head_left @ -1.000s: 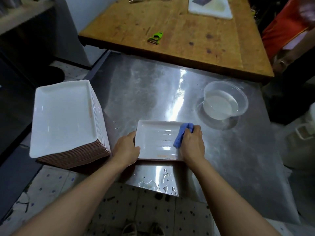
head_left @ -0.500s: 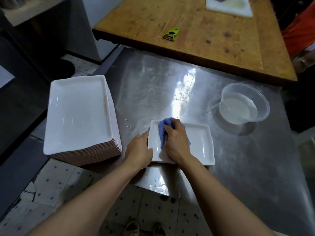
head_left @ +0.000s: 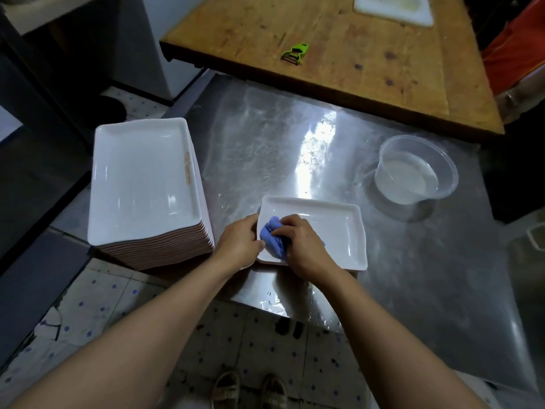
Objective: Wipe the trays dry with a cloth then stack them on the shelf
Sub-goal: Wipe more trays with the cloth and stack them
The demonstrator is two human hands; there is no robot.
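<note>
A shiny metal table point(head_left: 383, 276) is seen from above, with a spotted tile floor point(head_left: 112, 296) under its near edge and a wooden table point(head_left: 339, 54) behind it. Far to the left of the fingers, a tall stack of white trays point(head_left: 141, 184) is set on the metal. The left hand point(head_left: 237, 243) is placed at the left edge of a single white tray point(head_left: 333, 231); its fingers are curled around that edge and the tray is held by them. Just to the right of those fingers, a blue cloth point(head_left: 272, 236) is bunched inside the tray. The cloth is gripped and pressed down by the right hand point(head_left: 303, 246), with the fingers bent over it. Well past the right hand, a clear bowl point(head_left: 418, 169) with water in it is seen. A green peeler point(head_left: 295, 53) is laid on the wooden table.
</note>
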